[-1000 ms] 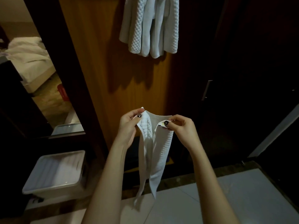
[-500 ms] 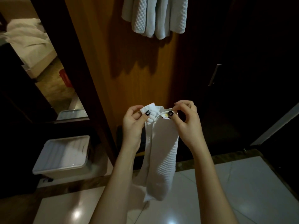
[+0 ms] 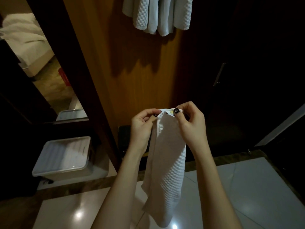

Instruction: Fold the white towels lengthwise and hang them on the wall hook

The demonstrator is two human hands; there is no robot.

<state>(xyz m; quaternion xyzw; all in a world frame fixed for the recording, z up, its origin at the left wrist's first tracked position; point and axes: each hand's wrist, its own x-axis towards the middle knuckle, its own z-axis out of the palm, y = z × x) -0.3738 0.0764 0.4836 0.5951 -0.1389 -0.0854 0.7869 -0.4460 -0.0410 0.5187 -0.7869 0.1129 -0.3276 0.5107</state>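
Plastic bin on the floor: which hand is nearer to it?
Left. The left hand pinches the towel's top corner on the bin's side; the right hand pinches the opposite corner, farther away.

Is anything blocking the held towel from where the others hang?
Nothing visible does. The left hand and right hand pinch the white waffle-weave towel below the hanging white towels, with only bare brown wooden wall between. The hook is out of view.

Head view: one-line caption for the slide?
Facing a wooden wall with hung towels, left hand and right hand pinch the top edge of a folded towel.
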